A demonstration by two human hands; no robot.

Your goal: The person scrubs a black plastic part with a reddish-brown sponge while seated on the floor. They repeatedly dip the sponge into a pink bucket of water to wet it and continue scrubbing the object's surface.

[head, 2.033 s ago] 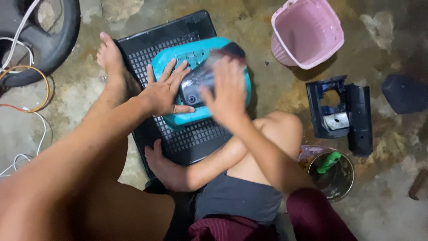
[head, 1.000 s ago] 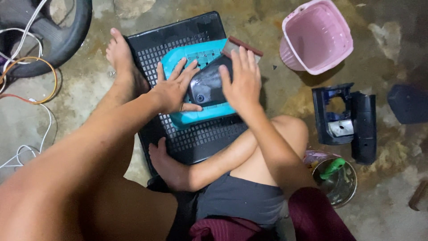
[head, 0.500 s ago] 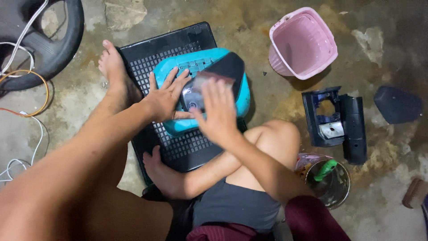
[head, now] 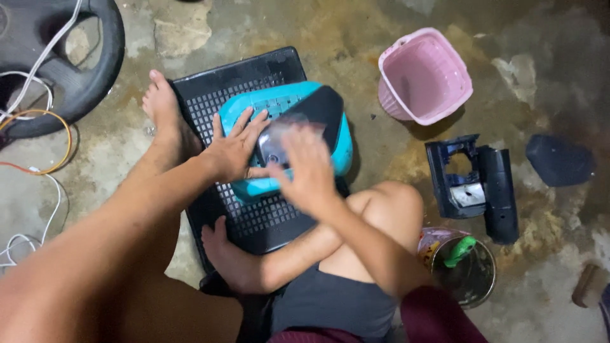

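2 hands — left hand [head: 234, 150], right hand [head: 309, 170] — press a teal casing [head: 340, 149].

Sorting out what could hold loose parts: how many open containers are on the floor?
2: a pink plastic basket at upper right, and a round metal tin beside the bent knee, lower right. Others may lie outside view.

teal, black and pink over a stained grey-brown floor

the casing [head: 286, 136] is bright teal with a black panel [head: 318, 114]; it lies on a black tray [head: 254, 216] patterned with a square grid. the basket [head: 424, 76] is pale pink, the plastic housing [head: 473, 184] dark navy-black, a green handle [head: 459, 251] shows in a tin [head: 467, 270], the wire loop [head: 38, 143] is orange-yellow beside white cables [head: 25, 244], and the shorts [head: 330, 305] are grey.
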